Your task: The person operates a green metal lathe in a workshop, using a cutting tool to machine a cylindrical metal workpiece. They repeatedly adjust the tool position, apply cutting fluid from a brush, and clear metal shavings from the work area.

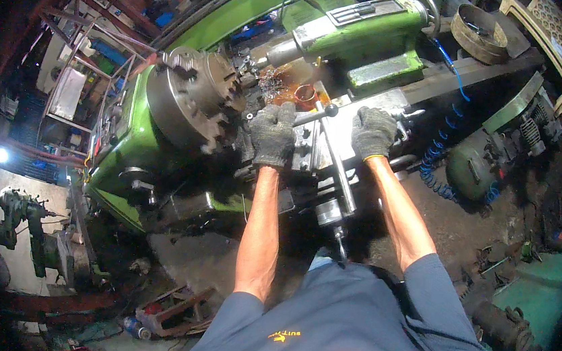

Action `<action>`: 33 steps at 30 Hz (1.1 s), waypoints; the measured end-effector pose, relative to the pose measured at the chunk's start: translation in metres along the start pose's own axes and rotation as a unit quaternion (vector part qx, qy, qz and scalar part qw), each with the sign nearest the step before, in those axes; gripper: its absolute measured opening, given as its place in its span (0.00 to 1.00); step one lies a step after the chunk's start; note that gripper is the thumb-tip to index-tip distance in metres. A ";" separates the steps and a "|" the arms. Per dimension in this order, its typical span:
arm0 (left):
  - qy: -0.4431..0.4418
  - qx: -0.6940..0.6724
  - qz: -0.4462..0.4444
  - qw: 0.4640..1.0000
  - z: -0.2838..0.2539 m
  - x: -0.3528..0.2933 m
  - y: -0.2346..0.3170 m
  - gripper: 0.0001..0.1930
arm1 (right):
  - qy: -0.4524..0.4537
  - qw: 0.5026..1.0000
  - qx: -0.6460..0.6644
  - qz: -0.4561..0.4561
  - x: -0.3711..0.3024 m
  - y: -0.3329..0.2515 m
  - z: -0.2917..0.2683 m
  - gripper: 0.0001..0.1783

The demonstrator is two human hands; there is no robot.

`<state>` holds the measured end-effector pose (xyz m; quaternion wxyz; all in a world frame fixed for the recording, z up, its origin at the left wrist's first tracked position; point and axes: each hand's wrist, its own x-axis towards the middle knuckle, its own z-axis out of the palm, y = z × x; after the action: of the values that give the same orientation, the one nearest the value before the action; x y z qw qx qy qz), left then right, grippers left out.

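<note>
My left hand (272,136), in a dark grey knit glove, is at the tool post (304,144) of a green metal lathe. Its fingers curl down on the far side, so whatever they grip is hidden. A clamp lever with a black ball knob (330,110) sticks out just right of that glove. My right hand (374,133), gloved alike, rests with curled fingers at the right part of the bright carriage top (343,126); anything inside it is out of sight. Between my hands a long steel bar (339,167) slants toward me. Beyond them sits a copper-coloured cup (306,97).
The large jawed chuck (194,96) is close on the left, with curly metal chips (274,87) beside it. Behind stands the green tailstock (369,28). A round tin (478,35) sits far right. A blue coiled hose (434,170) hangs near a green compressor (472,168).
</note>
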<state>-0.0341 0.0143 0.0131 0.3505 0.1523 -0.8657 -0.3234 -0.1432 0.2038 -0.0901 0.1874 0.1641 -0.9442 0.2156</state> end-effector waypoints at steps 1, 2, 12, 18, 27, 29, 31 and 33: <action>0.001 0.000 -0.003 1.000 0.000 0.000 -0.001 0.16 | 0.001 1.000 -0.001 0.000 0.000 0.000 -0.001 0.13; 0.003 0.001 -0.006 1.000 0.001 0.000 -0.003 0.16 | 0.000 1.000 -0.011 -0.004 0.000 -0.001 0.000 0.12; 0.005 0.002 0.008 1.000 0.000 0.000 -0.004 0.17 | -0.015 1.000 -0.015 -0.008 0.000 0.000 0.001 0.12; 0.010 0.010 0.020 1.000 0.001 0.001 -0.002 0.18 | 0.001 1.000 -0.011 -0.016 -0.001 0.001 0.002 0.13; 0.003 0.004 0.017 1.000 0.001 0.001 -0.002 0.19 | 0.027 0.999 0.007 -0.021 -0.002 0.003 0.005 0.13; 0.003 0.003 0.002 1.000 0.002 0.000 -0.003 0.19 | 0.029 0.999 0.013 -0.021 -0.003 0.003 0.004 0.13; 0.007 0.006 0.006 1.000 0.002 0.000 -0.004 0.19 | 0.024 0.999 0.011 -0.019 -0.003 0.003 0.005 0.13; 0.016 0.007 0.023 1.000 0.003 0.000 -0.004 0.19 | 0.013 1.000 0.003 -0.016 -0.001 0.003 0.006 0.13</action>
<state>-0.0359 0.0122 0.0088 0.3708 0.1400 -0.8654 -0.3065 -0.1449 0.2035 -0.0969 0.2031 0.1772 -0.9381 0.2174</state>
